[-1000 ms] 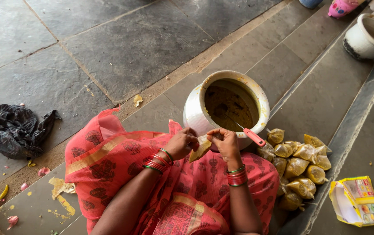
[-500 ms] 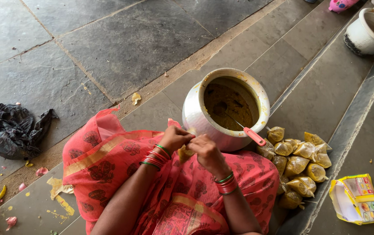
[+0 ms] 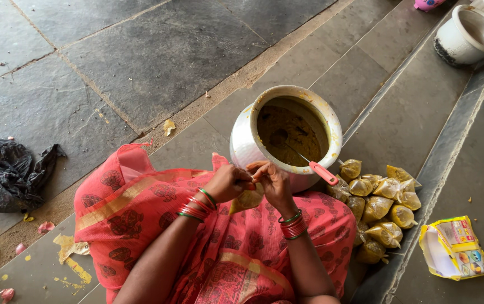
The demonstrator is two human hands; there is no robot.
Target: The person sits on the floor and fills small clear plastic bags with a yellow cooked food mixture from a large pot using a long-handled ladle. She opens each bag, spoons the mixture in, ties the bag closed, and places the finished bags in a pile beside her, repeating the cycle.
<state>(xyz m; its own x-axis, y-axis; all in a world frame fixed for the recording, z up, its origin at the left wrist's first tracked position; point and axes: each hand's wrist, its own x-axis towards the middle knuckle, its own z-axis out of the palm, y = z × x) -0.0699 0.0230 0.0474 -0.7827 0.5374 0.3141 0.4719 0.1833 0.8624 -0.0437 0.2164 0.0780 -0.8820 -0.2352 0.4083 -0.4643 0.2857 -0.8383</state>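
the stone floor [image 3: 157, 62] lay under me and my red patterned cloth [image 3: 140, 214] covered my lap. the metal pot [image 3: 247, 143] of yellow-brown curry stood just ahead of my hands, a ladle with a red handle [image 3: 323, 173] leaning on its right rim. a heap of filled yellow pouches [image 3: 380, 205] lay to my right. my left hand [image 3: 228, 183] and right hand [image 3: 273, 180] met above my lap, fingers pinched narrow on the neck of one small filled pouch [image 3: 247, 200]. the pouch hung below the fingertips, long axis roughly vertical, both hands equally near.
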